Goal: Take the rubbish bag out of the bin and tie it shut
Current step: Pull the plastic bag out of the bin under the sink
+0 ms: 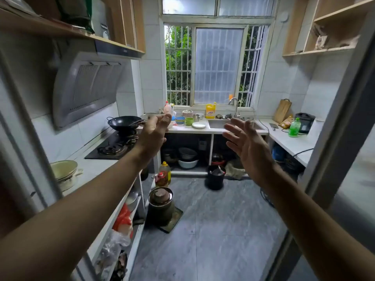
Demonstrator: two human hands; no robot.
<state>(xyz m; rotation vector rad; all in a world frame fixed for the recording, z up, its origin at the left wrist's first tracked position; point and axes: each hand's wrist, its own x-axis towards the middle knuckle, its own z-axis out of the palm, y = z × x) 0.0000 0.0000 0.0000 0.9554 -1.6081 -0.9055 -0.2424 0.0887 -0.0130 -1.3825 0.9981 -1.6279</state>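
Both hands empty: left hand point(155, 131) and right hand point(246, 144) raised mid-frame, fingers spread. Beyond them, lower centre, I see the black bin point(215, 177) on the floor, bag point(216, 170) inside, unlifted, untied. Nothing done yet.

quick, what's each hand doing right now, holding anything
Left hand: open, fingers loosely curled, holding nothing.
Right hand: open, fingers spread, holding nothing.
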